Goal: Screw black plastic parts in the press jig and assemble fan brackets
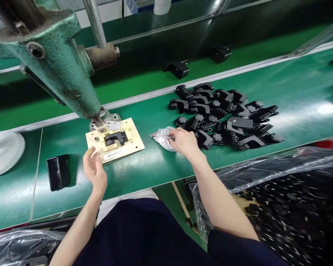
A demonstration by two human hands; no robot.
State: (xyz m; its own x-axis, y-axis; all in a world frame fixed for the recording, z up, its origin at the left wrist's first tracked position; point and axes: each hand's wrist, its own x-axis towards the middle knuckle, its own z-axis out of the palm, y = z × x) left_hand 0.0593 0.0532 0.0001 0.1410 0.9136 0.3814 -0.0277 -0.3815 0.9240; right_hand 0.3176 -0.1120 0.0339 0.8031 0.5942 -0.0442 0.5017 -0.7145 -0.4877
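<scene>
Two bare hands work at one green table (pixel 138 171). The left hand (pixel 96 171) is at the near left corner of one cream fixture plate (pixel 136 142), thumb and fingers apart with a narrow gap; I cannot tell whether they touch it. One black bracket (pixel 123 137) sits in the plate's raised nest, with one printed label (pixel 113 153) on its near side. One green press (pixel 63 77) stands over the plate from the far left.

To the right of the plate lies one clear bag (pixel 163 139) of small pieces. The right hand (pixel 185 142) has its fingertips at the bag's right end; what they pinch, if anything, I cannot tell.

Farther right, well over a dozen black parts (pixel 240 122) lie heaped, too overlapped to count exactly. Two black pieces (pixel 179 69) lie beyond the metal rail (pixel 144 98). One hollow black housing (pixel 55 173) and one white disc (pixel 12 153) are on the left.
</scene>
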